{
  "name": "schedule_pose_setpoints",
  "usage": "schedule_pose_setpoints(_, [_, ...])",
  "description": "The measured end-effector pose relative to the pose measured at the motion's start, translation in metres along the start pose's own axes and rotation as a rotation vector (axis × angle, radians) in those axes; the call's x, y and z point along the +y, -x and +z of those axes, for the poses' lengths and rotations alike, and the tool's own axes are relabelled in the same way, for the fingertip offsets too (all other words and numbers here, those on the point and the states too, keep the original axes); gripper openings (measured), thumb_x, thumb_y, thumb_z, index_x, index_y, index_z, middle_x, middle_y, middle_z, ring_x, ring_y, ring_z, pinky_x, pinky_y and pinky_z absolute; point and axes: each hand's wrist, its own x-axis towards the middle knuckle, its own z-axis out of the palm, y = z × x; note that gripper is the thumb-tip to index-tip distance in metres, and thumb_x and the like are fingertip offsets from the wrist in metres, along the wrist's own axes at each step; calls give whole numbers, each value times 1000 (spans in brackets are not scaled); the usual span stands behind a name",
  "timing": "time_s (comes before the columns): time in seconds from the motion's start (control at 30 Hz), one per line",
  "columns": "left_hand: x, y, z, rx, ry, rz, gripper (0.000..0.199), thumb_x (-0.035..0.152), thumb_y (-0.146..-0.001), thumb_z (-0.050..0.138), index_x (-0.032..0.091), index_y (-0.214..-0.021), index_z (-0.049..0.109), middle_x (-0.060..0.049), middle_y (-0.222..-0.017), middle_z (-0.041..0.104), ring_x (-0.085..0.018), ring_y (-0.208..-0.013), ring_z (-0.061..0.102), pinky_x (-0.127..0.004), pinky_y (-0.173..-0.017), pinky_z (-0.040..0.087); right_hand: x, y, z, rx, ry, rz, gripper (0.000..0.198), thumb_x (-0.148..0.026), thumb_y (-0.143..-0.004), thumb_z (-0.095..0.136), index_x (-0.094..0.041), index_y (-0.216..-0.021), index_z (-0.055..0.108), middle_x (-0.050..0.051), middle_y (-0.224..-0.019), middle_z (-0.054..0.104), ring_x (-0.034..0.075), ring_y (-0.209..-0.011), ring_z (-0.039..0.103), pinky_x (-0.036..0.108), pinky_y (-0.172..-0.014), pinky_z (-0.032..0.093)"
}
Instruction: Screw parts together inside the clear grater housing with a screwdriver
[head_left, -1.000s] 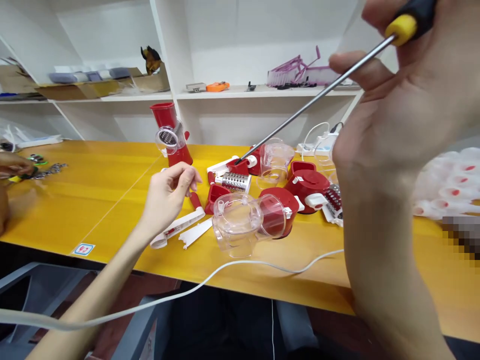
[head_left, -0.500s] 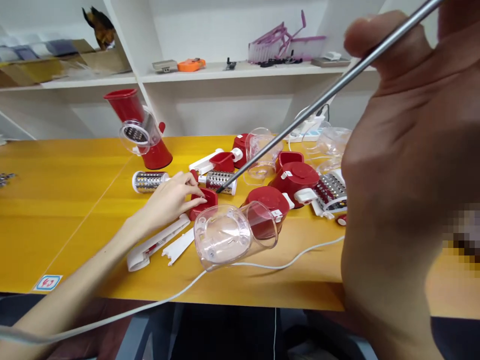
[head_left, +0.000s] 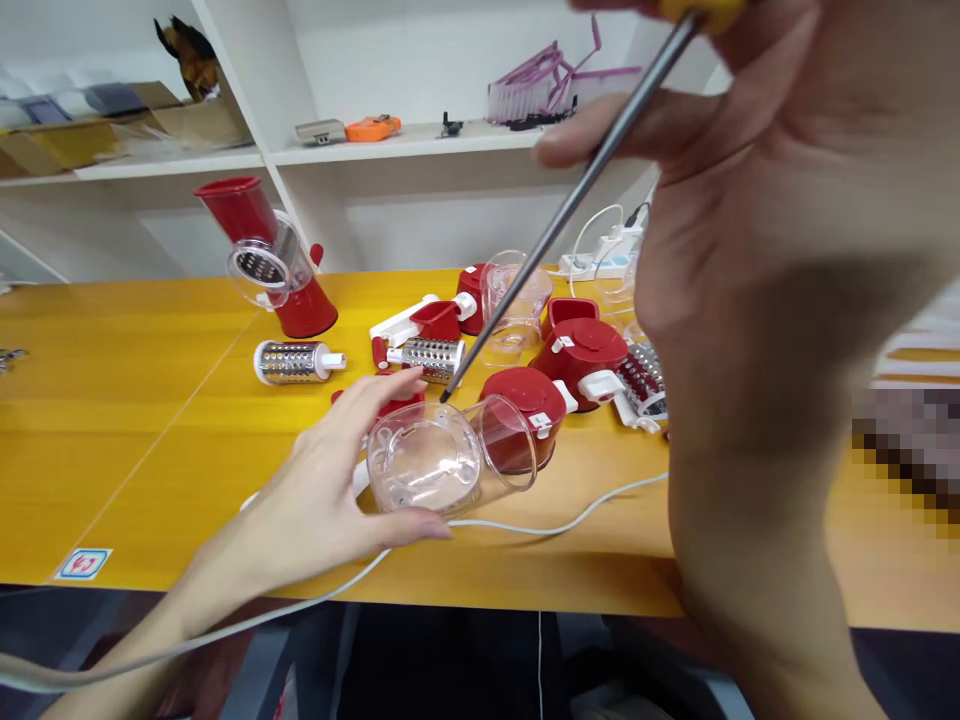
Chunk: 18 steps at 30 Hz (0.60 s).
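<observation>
My left hand (head_left: pixel 330 480) is spread around the left end of a clear plastic grater housing (head_left: pixel 424 460), thumb at its near side and fingers at its far side; whether it touches is unclear. Behind those fingers a red hopper piece (head_left: pixel 401 392) is partly hidden. Raised close to the camera, my right hand (head_left: pixel 772 190) grips a screwdriver (head_left: pixel 577 190) by its yellow handle, most of which is out of frame. The shaft points down-left, its dark tip appearing just above the housing. A red grater base (head_left: pixel 517 400) stands beside the housing.
An assembled red drum grater (head_left: pixel 270 260) stands at the back left. Grating drums (head_left: pixel 292 362), another red base (head_left: pixel 581 350) and other clear housings (head_left: pixel 517 290) lie behind. A white cable (head_left: pixel 585 512) crosses the table's front. Shelves hold an orange tool (head_left: pixel 373 128).
My left hand has left the red hopper piece and moved nearer, around the clear housing, with its fingers spread. My right hand with the screwdriver has shifted left, and the shaft is steeper.
</observation>
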Motion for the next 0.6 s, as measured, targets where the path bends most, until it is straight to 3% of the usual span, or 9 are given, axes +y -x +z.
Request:
schedule_pose_setpoints(0.1, [1,1,2,-35,-24,-19,86,59,-79,83,32,-152,46,-12,-145,64,-35,-129,66,-49,-108,57,4,6,7,-51,-108,-209,130,-95,-52,-17,-18,-128,55,1,-101,64,5,-99,71,20,-75,62])
schedule_pose_setpoints(0.17, [-4,-3,-4,-116,21,25,81,50,-81,84,35,-152,47,-9,-148,63,-32,-132,65,-44,-110,57,7,7,7,-116,-171,-260,131,-93,-48,-21,-13,-119,54,2,-102,64,7,-98,72,24,-75,62])
schedule_pose_setpoints(0.27, [-9,-5,-14,-250,77,135,82,40,-87,78,39,-158,39,-5,-160,51,-29,-146,53,-40,-122,48,8,2,6,-104,-256,-201,129,-91,-44,-27,-11,-106,53,0,-95,64,11,-94,73,31,-73,62])
schedule_pose_setpoints(0.33, [-5,-3,-14,-201,98,155,77,49,-91,71,36,-160,37,-7,-164,45,-31,-151,46,-44,-127,41,7,-3,7,-33,-228,-108,134,-90,-42,-31,-8,-103,57,2,-92,64,13,-94,73,31,-70,61])
schedule_pose_setpoints(0.4, [4,0,-7,-85,22,102,81,63,-87,72,31,-156,43,-11,-157,51,-34,-145,50,-50,-123,44,6,-9,7,37,-138,0,140,-92,-42,-28,-7,-101,65,2,-93,65,11,-92,72,25,-69,59])
schedule_pose_setpoints(0.47, [11,2,1,-5,-123,62,82,63,-82,78,28,-149,49,-12,-144,58,-35,-134,57,-52,-117,50,5,-13,7,66,-61,40,137,-96,-44,-18,-9,-98,73,0,-96,66,5,-88,70,19,-68,57])
schedule_pose_setpoints(0.53, [15,-1,3,-11,-175,78,68,52,-85,78,28,-144,53,-11,-139,61,-32,-128,61,-48,-113,53,5,-14,7,59,-26,1,128,-96,-49,-4,-11,-101,76,-1,-102,65,6,-91,70,17,-71,57])
schedule_pose_setpoints(0.6, [15,-6,-1,-99,-114,104,62,40,-86,77,29,-143,55,-9,-140,63,-29,-126,65,-42,-111,55,5,-13,6,36,-14,-46,118,-87,-56,0,-11,-105,76,-1,-109,64,10,-106,71,21,-81,59])
